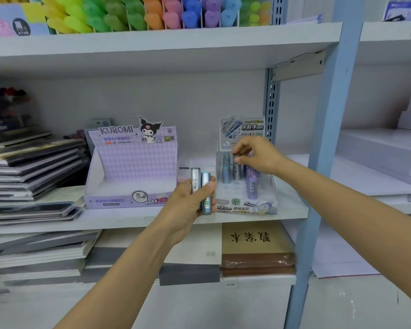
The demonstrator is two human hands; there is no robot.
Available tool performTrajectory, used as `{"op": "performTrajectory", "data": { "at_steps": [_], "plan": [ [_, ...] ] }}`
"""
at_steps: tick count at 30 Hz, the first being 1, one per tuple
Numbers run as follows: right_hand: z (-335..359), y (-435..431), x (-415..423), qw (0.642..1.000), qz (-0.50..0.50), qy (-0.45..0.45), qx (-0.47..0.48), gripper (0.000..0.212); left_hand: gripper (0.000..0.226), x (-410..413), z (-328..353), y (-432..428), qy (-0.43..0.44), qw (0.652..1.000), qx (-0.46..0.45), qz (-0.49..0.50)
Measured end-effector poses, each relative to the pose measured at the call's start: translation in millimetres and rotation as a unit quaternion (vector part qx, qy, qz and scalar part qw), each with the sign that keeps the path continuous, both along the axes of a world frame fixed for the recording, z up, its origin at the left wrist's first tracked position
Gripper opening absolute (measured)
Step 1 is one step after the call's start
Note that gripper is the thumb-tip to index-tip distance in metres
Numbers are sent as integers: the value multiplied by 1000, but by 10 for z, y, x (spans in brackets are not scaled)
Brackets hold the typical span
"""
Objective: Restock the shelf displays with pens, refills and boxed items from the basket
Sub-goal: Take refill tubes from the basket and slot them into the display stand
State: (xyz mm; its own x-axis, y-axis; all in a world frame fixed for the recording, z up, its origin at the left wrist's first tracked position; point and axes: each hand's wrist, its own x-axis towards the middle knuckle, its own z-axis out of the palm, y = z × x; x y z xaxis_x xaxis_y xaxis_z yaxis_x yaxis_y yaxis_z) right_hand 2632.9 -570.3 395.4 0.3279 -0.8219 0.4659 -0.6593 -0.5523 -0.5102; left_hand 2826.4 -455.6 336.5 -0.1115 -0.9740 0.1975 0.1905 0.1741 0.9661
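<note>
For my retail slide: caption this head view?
Restocking: right hand pinches a refill tube in the clear display tray; left hand grips two more tubes.

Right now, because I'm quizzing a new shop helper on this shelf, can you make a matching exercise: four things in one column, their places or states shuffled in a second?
Things:
1. highlighters
2. purple box
3. left hand
4. right hand

Places or states:
A. pinches a tube in the clear tray
B. stand on the top shelf
C. holds two tubes
D. sits on the middle shelf, nothing showing inside

Pairs: 1-B, 2-D, 3-C, 4-A.
</note>
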Motion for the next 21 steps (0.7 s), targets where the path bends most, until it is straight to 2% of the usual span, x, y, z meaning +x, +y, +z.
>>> {"op": "performTrajectory", "data": {
  "at_steps": [3, 8, 11, 13, 15, 18, 21],
  "plan": [
    [3, 0, 2, 999, -27, 10, -19, 17, 19, -8, -2, 9, -1, 1000, 0, 3],
    [-11, 12, -23, 998, -42, 41, 18, 18, 19, -16, 1, 20, 2, 1000, 8, 6],
    [22, 105, -15, 998, -37, 27, -33, 19, 18, -31, 3, 29, 2, 1000, 10, 6],
    [61, 222, 2, 998, -2, -28, -59, 19, 20, -39, 6, 30, -6, 1000, 5, 5],
    [103, 369, 23, 994, 80, -76, -15, 20, 23, -51, 11, 27, -14, 1000, -5, -2],
    [108, 594, 87, 980, 184, -31, 66, 22, 23, -94, 28, 26, -18, 1000, -20, -13],
    [71, 683, 114, 971, 220, -9, 93, 16, 15, -137, 34, 35, -21, 999, -31, -28]
  ]
}}
